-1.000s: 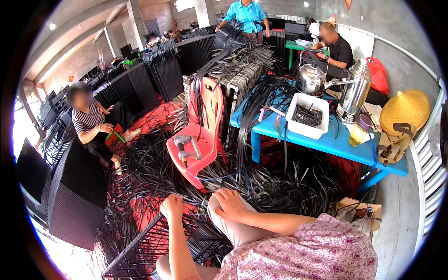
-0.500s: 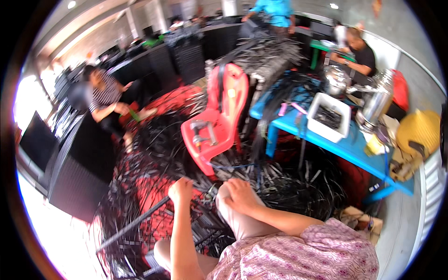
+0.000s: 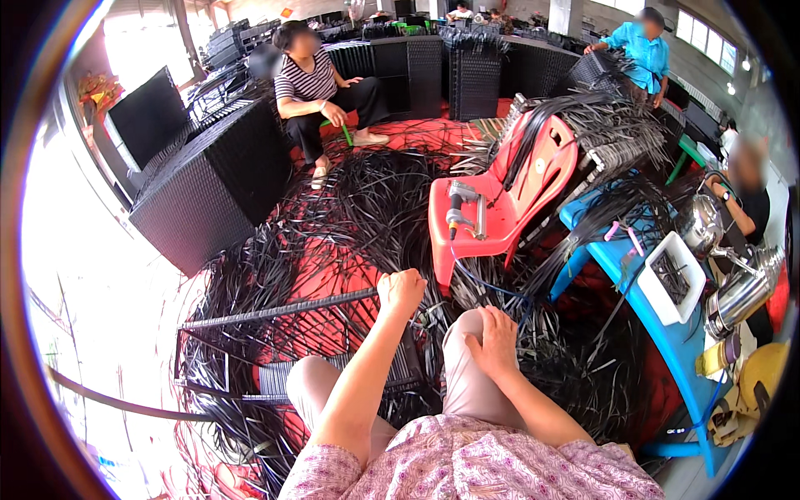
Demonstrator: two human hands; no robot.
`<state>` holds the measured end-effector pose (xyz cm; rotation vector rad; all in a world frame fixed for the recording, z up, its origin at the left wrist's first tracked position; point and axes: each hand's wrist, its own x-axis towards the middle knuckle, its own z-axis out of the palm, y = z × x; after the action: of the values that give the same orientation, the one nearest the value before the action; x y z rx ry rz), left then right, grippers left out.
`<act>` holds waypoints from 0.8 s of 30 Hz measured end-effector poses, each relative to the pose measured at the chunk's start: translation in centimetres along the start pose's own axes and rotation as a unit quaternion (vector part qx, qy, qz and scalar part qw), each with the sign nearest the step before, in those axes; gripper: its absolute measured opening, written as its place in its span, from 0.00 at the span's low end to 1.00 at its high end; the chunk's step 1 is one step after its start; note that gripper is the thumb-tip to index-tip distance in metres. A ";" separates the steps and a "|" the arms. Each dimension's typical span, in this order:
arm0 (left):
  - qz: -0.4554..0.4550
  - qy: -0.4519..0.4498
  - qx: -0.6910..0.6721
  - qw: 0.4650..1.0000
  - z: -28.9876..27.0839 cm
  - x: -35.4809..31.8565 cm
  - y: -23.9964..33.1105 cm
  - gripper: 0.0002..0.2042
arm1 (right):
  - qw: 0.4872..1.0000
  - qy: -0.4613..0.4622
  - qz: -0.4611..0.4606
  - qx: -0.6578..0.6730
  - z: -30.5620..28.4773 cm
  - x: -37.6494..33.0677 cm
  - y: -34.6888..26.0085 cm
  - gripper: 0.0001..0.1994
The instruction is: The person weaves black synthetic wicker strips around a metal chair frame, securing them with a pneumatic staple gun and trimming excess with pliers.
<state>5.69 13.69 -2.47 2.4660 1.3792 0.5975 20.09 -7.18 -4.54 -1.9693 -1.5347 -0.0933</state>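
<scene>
My left hand [image 3: 402, 293] is closed around the upper corner of a black strip-wrapped frame [image 3: 275, 312], which tilts over the floor in front of my left knee. One long bar of the frame runs left from my fist, with thinner rods and a ribbed panel [image 3: 287, 379] below it. On my right knee rests my right hand [image 3: 493, 340], its fingers laid flat with nothing in them. Loose black plastic strips [image 3: 375, 200] lie heaped over the red floor around the frame. Just ahead, a pneumatic staple gun [image 3: 467, 210] lies on a red plastic chair [image 3: 542, 158].
A blue table [image 3: 621, 271] at the right carries a white bin [image 3: 673, 279], a steel flask [image 3: 740, 300] and more strips. Stacked black woven panels [image 3: 208, 179] stand at the left. A seated person [image 3: 312, 92] and a standing person in blue [image 3: 642, 50] are farther off.
My view has swung left, so the chair and table appear farther right. More of the black frame shows now beside my left hand. My right hand stays on my knee.
</scene>
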 end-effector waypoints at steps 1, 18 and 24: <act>0.002 0.002 -0.003 1.000 0.0 0.0 0.0 0.12 | 1.000 0.002 -0.004 -0.006 0.1 0.0 0.1 0.31; 0.027 0.013 0.013 0.999 0.0 0.4 -0.4 0.12 | 1.000 0.008 -0.015 -0.015 0.0 0.1 -0.3 0.32; -0.037 -0.093 0.034 0.994 -0.1 1.8 -0.3 0.24 | 1.000 -0.003 -0.025 -0.005 1.1 0.0 0.4 0.30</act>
<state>6.28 15.38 -2.08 2.4383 1.4309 0.2992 20.14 -6.67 -5.55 -1.9409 -1.5893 -0.1157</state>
